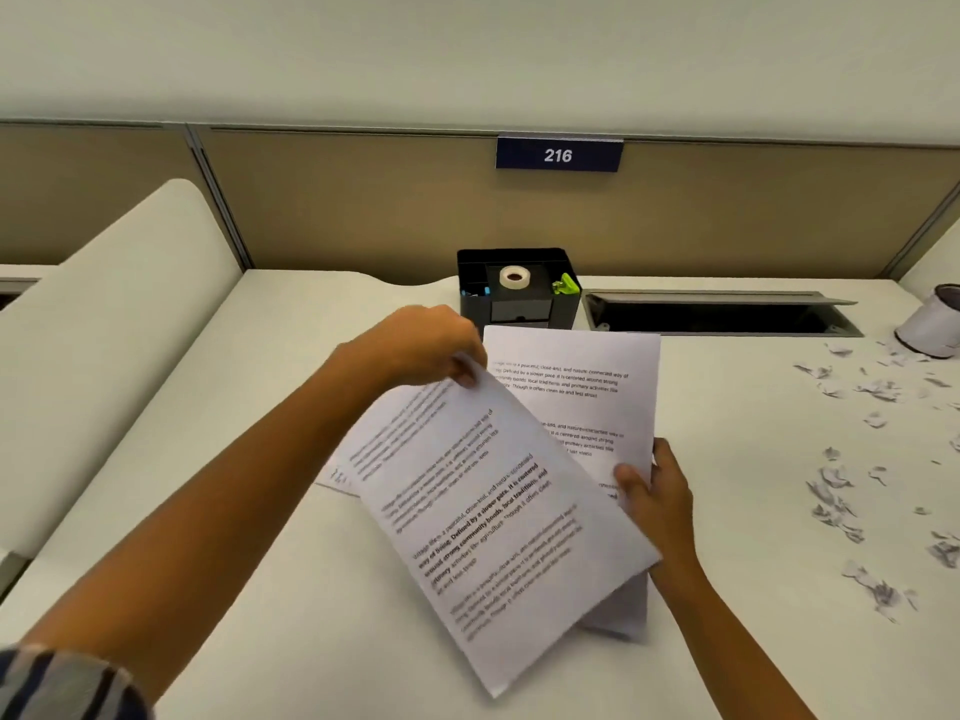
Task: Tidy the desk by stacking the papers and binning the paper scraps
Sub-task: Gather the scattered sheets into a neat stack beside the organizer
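Desk (249,511): stacking under way, unfinished. A tilted printed sheet (493,537), raised over mid-desk, is pinched at its top corner by the left hand (426,345). The right hand (662,493) grips another sheet (571,387) behind. Near the white bin (930,324), paper scraps (836,491) lie scattered, unbinned.

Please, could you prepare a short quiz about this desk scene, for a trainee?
1. True or false: the paper scraps lie right of the papers.
2. The left hand pinches the tilted sheet at: A) its top corner B) its bottom edge C) its middle.
3. Fill in: the tape roll sits in the black ____.
Key: 1 true; 2 A; 3 organiser.
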`<state>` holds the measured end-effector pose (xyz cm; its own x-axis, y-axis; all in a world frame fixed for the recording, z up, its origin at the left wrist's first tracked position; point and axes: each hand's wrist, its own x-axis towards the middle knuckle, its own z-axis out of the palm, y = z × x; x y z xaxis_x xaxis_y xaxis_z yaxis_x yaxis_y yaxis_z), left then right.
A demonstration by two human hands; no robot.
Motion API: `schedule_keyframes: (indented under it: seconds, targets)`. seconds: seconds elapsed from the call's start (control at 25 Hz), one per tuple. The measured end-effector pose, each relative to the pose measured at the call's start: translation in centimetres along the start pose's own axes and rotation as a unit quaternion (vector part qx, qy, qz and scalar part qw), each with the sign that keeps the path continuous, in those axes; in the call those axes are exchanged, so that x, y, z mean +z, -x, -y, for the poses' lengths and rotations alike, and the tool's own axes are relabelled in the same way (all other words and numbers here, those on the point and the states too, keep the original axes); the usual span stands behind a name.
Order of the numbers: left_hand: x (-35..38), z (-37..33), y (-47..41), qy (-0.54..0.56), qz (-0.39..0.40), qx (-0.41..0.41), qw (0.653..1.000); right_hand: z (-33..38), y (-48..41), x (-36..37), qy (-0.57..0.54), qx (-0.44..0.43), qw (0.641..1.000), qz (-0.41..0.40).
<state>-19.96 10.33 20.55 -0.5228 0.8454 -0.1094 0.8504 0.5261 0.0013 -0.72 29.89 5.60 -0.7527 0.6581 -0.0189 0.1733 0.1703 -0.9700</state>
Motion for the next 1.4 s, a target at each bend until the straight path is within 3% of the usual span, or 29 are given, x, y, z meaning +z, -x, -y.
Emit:
schedule_keyframes:
  seconds: [0.2,0.4,0.56,0.64,0.72,0.8,0.84,0.92,1.0,1.2,1.32,1.4]
  targets:
    - [1.8,-3.4,-3.7,-0.128,-0.084,0.135,0.979,0.3,0.0,0.7,0.018,0.019,0.997,0.076]
    - [4.1,-5.6,-6.2,-0.09,-0.106,0.138,0.981,0.4,-0.1,1.8,0.009,0.043,0.994,0.098]
    - [6.1,-5.8,-5.0,-0.041,-0.134,0.008,0.99,0.0,0.2,2.3,-0.055,0.08,0.989,0.111]
    - [7.6,-5.9,-3.4,0.041,-0.206,-0.085,0.974,-0.3,0.1,2.0,-0.079,0.109,0.985,0.108]
    - [9.5,-6.1,-1.1,0.133,-0.26,-0.248,0.924,-0.9,0.1,1.5,-0.106,0.139,0.979,0.101]
    - [11.6,-6.4,1.6,0.245,-0.188,-0.421,0.853,-1.4,0.0,1.3,-0.125,0.168,0.973,0.094]
    - [12.4,-6.5,2.8,0.305,-0.123,-0.464,0.822,-1.6,0.0,1.3,-0.129,0.179,0.971,0.093]
    - [13.5,-6.8,4.2,0.415,-0.039,-0.465,0.781,-1.5,0.1,1.4,-0.133,0.186,0.968,0.104]
    - [13.7,-6.8,4.3,0.487,-0.042,-0.44,0.753,-1.1,0.3,1.7,-0.134,0.175,0.967,0.13]
    - [13.3,-7.5,3.3,0.499,-0.09,-0.416,0.755,-1.2,0.5,2.5,-0.099,0.19,0.971,0.109]
    - [13.2,-7.7,2.7,0.521,-0.101,-0.408,0.743,-1.1,0.3,2.3,-0.132,0.215,0.961,0.109]
    - [13.4,-7.3,2.3,0.549,-0.098,-0.405,0.725,-1.3,0.2,2.1,-0.088,0.17,0.973,0.13]
